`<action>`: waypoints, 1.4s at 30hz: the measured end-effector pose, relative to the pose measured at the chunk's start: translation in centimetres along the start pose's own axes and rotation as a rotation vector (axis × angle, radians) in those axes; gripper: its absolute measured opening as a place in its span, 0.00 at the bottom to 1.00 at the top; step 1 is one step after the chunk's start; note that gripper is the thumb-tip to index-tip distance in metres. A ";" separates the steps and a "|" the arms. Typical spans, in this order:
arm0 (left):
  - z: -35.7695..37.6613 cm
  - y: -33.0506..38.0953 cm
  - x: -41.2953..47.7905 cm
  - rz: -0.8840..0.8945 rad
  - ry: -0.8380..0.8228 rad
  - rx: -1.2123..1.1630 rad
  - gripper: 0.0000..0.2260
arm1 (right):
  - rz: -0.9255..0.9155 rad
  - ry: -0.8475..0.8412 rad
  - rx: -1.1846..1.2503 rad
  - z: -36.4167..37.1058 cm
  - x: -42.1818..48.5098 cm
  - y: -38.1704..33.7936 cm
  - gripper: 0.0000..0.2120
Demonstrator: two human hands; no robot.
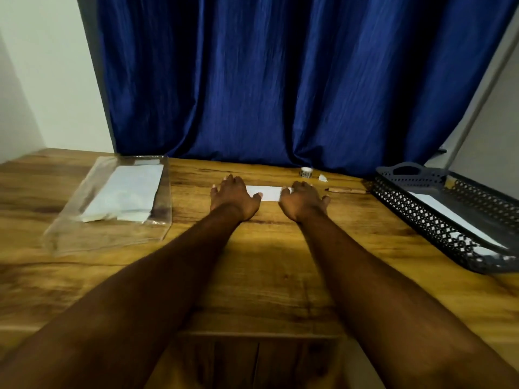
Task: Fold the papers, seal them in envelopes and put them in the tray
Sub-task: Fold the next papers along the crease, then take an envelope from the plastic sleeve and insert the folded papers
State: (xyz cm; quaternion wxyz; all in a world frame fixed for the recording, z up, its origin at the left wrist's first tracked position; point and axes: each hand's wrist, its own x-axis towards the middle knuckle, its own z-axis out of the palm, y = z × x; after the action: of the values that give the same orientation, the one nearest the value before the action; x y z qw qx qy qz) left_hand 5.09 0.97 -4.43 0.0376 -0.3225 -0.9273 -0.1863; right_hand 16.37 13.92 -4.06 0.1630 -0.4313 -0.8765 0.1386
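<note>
Both grips flat on envelope (pixel 265 192), left hand (pixel 234 196), right hand (pixel 303 201), tray (pixel 438 220) right edge

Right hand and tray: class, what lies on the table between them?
In the head view, a pen lies between the right hand and the tray; otherwise bare table.

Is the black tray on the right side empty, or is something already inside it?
Not empty. The black tray already holds a flat white envelope or paper, lying along its bottom.
</note>
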 end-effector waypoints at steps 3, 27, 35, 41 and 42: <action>-0.4 -0.4 -1.1 0.007 0.196 -0.305 0.31 | -0.095 0.262 0.179 -0.6 -1.6 0.1 0.20; -18.1 -18.5 -8.5 -0.072 -0.520 0.252 0.46 | -0.879 -0.084 0.224 -0.4 -13.3 -12.5 0.12; -15.7 -22.8 -9.9 0.014 -0.168 0.094 0.19 | -0.966 -0.050 0.203 1.0 -16.8 -16.4 0.13; -15.6 -23.5 -9.6 0.107 0.028 0.038 0.12 | -0.988 0.087 0.101 2.1 -17.5 -18.6 0.15; -15.7 -23.5 -9.6 0.118 0.042 0.016 0.11 | -0.974 0.096 0.060 2.2 -17.5 -19.1 0.17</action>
State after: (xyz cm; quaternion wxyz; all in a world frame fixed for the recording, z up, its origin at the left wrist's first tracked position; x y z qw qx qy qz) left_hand -2.48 -27.47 0.80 0.0704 -0.3722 -0.9072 -0.1829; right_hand 11.94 -11.58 -1.65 0.2613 0.0275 -0.9635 0.0513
